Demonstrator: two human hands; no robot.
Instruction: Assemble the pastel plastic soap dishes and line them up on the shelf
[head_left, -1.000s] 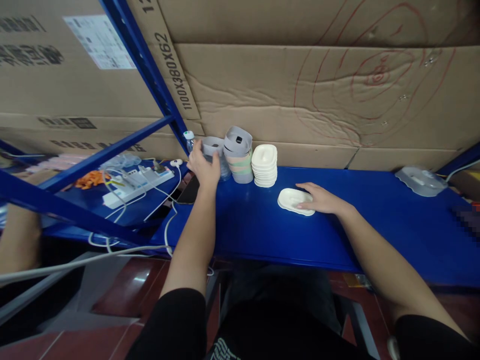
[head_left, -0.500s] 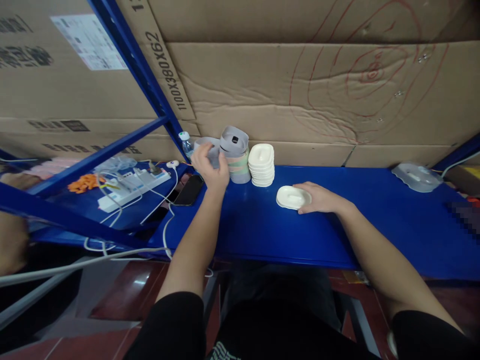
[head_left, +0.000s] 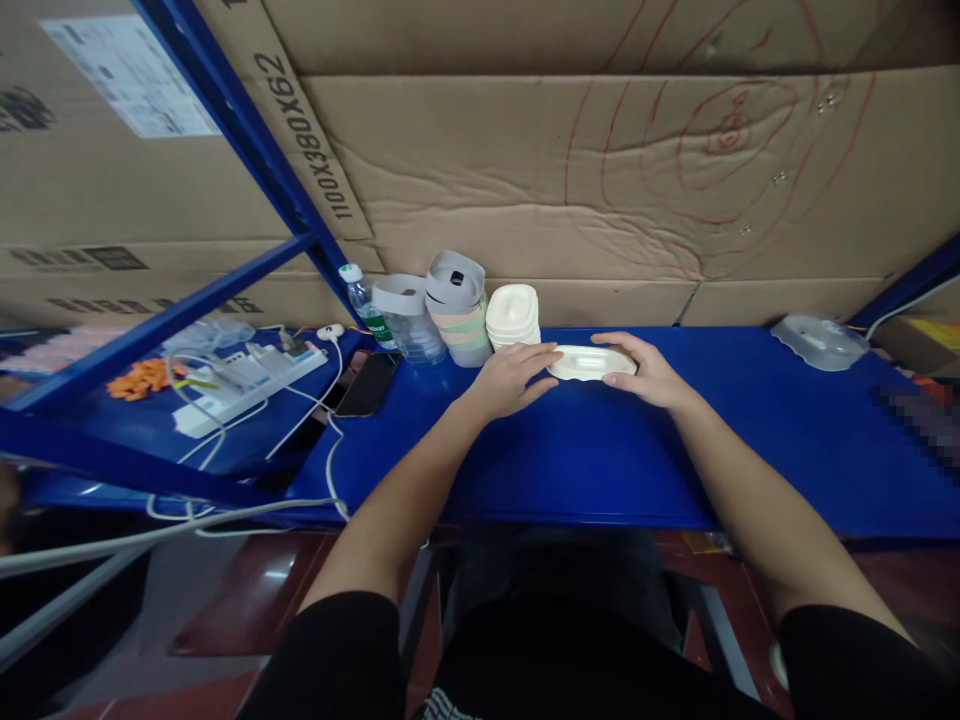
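A shallow cream lid-like piece [head_left: 592, 364], an elongated rounded shape with a raised middle, is held just above or on the blue tabletop; I cannot tell which. My right hand [head_left: 646, 372] grips its right end, fingers along the far edge and thumb at the near edge. At the left end, my left hand [head_left: 514, 380] has its fingers over the far corner and its thumb on the near side. Behind my left fingers stands a stack of similar cream pieces [head_left: 514, 308], its lower part hidden. Left of that are stacked grey and pastel containers [head_left: 457, 310].
A clear container with a grey rim [head_left: 412, 325] and a water bottle [head_left: 364, 300] stand at the back left. Nearby lie a phone [head_left: 367, 384] and a white power strip [head_left: 247, 385] with cables. A translucent plastic shell [head_left: 819, 343] sits at the back right of the blue table [head_left: 570, 470].
My left hand has left the grey containers and come right to the cream piece's left end. My right hand still holds the piece, now turned and slightly farther back.
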